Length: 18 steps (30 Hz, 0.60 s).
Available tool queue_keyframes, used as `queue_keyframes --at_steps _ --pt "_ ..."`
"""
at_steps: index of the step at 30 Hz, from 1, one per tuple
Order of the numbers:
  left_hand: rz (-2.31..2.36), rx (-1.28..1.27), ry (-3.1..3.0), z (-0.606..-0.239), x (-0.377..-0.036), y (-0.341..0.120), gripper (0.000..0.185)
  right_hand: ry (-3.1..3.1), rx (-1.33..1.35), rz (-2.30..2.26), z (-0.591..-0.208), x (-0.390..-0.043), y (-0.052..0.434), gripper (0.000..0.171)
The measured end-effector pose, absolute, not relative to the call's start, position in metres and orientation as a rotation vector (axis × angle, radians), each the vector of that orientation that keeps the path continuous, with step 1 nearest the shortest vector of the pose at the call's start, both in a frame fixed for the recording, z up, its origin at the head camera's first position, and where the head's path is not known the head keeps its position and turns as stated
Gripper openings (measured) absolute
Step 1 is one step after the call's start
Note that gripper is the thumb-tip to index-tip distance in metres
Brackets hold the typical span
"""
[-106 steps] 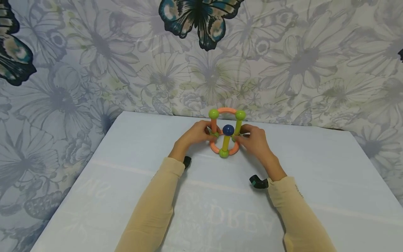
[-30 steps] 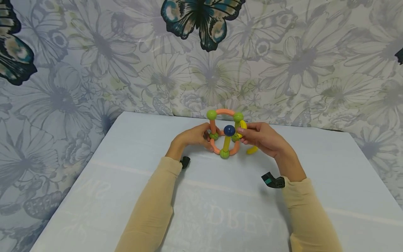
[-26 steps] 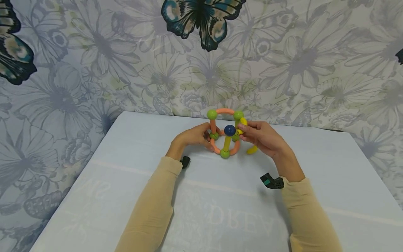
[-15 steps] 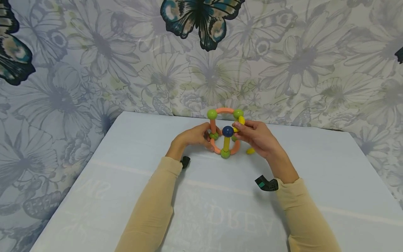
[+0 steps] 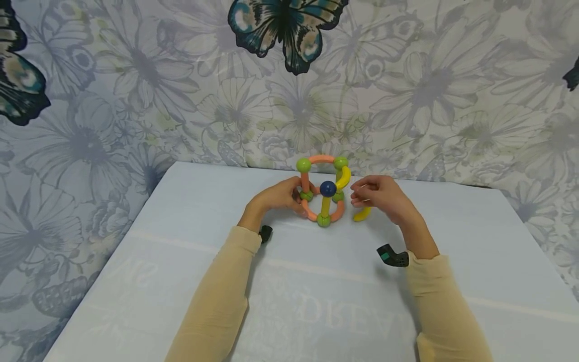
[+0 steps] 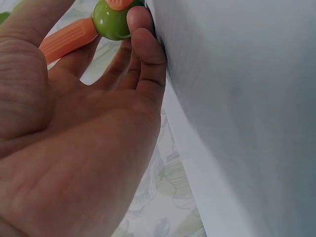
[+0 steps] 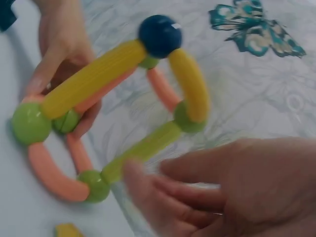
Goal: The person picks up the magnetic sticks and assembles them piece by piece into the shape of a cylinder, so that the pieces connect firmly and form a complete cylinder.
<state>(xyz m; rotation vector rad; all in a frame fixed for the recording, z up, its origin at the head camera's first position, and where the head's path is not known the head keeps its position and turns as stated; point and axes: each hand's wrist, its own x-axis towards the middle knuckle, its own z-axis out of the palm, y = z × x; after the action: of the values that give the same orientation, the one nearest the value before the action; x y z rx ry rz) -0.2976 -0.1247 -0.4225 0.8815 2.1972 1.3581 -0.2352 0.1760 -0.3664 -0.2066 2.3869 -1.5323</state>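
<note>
The yellow curved rod (image 5: 344, 177) has been released onto the structure; the right hand (image 5: 382, 197) is withdrawn

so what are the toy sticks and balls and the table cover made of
The sticks look like moulded plastic: solid bright colour, fine ribbing, matte with a soft sheen. The balls seem to be smooth, glossier plastic; the blue one shows a small highlight. The table cover looks like thin pale sheeting, perhaps plastic film or coated cloth, with faint mirrored lettering showing through. It cannot be told for sure.

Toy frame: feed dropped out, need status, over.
Left hand holds toy frame at base. Right hand off it, empty. Curved yellow piece on frame; spare yellow piece on table.
</note>
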Motion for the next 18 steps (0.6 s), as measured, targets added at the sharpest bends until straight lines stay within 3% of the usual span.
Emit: queue_keyframes --at_steps 5,11,18 --pt "1.375 0.894 2.210 -0.425 -0.297 -0.126 0.053 2.793 -0.279 -1.161 -0.390 -0.238 0.157 0.032" --pt "1.367 0.876 2.235 -0.423 -0.294 -0.127 0.039 2.970 -0.208 -1.253 -0.414 -0.242 0.142 0.032" --pt "1.387 0.886 2.223 -0.423 -0.295 -0.125 0.051 3.010 -0.260 -1.274 -0.430 -0.242 0.137 0.037"
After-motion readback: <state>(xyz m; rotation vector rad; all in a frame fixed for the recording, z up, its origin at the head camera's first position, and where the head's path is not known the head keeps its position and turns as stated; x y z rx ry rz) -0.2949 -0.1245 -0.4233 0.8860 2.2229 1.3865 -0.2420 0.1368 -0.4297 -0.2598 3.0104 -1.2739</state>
